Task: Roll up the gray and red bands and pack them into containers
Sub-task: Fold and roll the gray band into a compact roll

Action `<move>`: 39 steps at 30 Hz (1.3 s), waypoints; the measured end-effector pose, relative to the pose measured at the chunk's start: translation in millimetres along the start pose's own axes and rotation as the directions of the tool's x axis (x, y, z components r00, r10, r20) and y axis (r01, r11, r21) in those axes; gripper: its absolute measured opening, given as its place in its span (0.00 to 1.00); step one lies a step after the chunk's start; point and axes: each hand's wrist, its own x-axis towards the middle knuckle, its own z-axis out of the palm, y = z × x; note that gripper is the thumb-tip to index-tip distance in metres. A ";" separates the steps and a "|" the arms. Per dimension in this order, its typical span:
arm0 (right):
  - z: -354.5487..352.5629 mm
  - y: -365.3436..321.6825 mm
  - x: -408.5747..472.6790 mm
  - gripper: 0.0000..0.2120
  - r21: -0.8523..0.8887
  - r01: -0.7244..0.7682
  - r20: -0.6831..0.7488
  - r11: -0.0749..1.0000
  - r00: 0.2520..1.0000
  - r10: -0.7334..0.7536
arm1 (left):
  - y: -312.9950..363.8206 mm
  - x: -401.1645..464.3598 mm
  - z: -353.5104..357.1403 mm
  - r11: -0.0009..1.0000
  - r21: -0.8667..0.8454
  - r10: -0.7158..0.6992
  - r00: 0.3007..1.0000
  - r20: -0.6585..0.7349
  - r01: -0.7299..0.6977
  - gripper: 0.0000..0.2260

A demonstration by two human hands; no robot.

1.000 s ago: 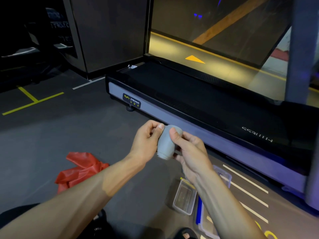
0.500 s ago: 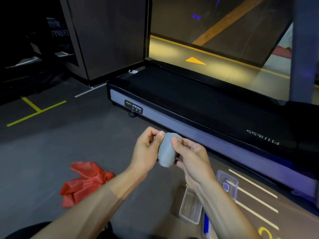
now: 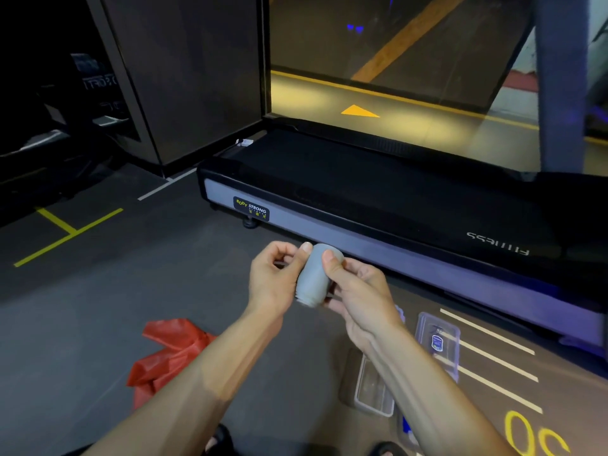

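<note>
The gray band point(image 3: 312, 278) is a tight roll held upright between both hands above the floor. My left hand point(image 3: 273, 278) grips its left side with curled fingers and the thumb on top. My right hand point(image 3: 358, 291) holds its right side, thumb pressed on the front. The red band point(image 3: 164, 357) lies crumpled on the floor at the lower left, partly behind my left forearm. A clear open container point(image 3: 373, 390) sits on the floor under my right forearm. A clear lid with a label point(image 3: 437, 340) lies to its right.
A black treadmill point(image 3: 394, 205) with a grey side rail runs across the floor just beyond my hands. A dark pillar point(image 3: 197, 77) stands at the back left. White and yellow floor lines mark the ground at right and left. My feet show at the bottom edge.
The view has drifted so the hands and roll sit slightly higher and further right in the scene. Both hands keep their hold on the gray roll; the red band has not moved.
</note>
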 end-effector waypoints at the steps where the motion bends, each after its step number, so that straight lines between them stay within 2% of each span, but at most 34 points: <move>1: 0.4 0.1 -2.1 0.14 0.009 0.003 -0.009 1.000 1.000 -0.003 | 0.4 -1.6 0.1 1.000 0.026 0.018 1.000 -0.013 -0.018 0.14; 3: -0.4 -1.5 -5.7 0.13 0.017 0.019 -0.036 1.000 0.999 -0.018 | 3.5 -6.8 2.0 0.994 0.090 0.065 0.998 0.003 -0.065 0.15; 7: -6.2 -8.2 -16.2 0.12 0.014 0.068 -0.082 0.998 0.994 -0.066 | 13.6 -12.2 5.2 0.946 0.255 0.174 0.977 0.125 -0.201 0.17; 9: -11.6 -9.9 -19.0 0.11 -0.020 0.119 -0.126 0.993 0.985 -0.121 | 19.3 -15.7 6.0 0.943 0.244 0.173 0.961 0.215 -0.225 0.22; 11: -17.5 -13.1 -20.9 0.12 -0.039 0.145 -0.175 0.989 0.973 -0.150 | 23.5 -22.7 7.4 0.961 0.179 0.137 0.925 0.356 -0.211 0.23; 12: -20.8 -14.4 -21.8 0.12 -0.044 0.140 -0.198 0.989 0.969 -0.146 | 24.3 -27.4 8.4 0.964 0.162 0.126 0.894 0.430 -0.213 0.20; 15: -29.8 -16.6 -27.4 0.14 -0.069 0.091 -0.226 0.993 0.969 -0.105 | 24.5 -37.9 10.6 0.957 0.179 0.084 0.810 0.580 -0.227 0.17; 17: -34.6 -19.5 -30.4 0.16 0.011 0.059 -0.155 0.998 0.986 -0.057 | 23.8 -40.3 10.5 0.969 0.145 0.081 0.813 0.576 -0.199 0.18; 20: -44.2 -31.4 -36.8 0.15 0.132 0.005 0.051 0.991 0.999 -0.012 | 30.3 -46.3 14.9 0.996 -0.087 0.025 0.870 0.493 0.020 0.14; 23: -59.5 -39.6 -39.3 0.20 0.194 -0.002 0.176 0.981 0.984 -0.032 | 37.5 -55.5 22.1 0.966 -0.225 0.016 0.841 0.541 0.127 0.10; 27: -83.9 -47.3 -39.8 0.27 0.089 0.009 0.268 0.996 0.963 -0.033 | 36.0 -66.0 37.5 0.962 -0.229 0.023 0.788 0.616 0.151 0.18; 30: -98.3 -49.5 -36.3 0.22 0.058 0.015 0.220 0.998 0.975 -0.028 | 29.8 -66.7 50.4 0.974 -0.179 -0.005 0.801 0.599 0.140 0.15; 34: -115.6 -48.6 -23.7 0.20 -0.053 0.069 0.107 0.996 0.992 -0.063 | 21.5 -57.2 68.0 1.000 0.020 -0.008 0.811 0.585 -0.005 0.11; 36: -129.4 -46.0 -13.2 0.20 -0.101 0.066 0.073 0.993 0.996 -0.059 | 16.4 -48.5 77.2 0.992 0.112 -0.024 0.786 0.617 -0.058 0.08; 39: -154.3 -26.3 8.1 0.26 -0.101 0.020 0.019 0.995 1.000 -0.018 | -0.7 -29.4 93.9 0.954 0.280 -0.111 0.735 0.669 -0.111 0.09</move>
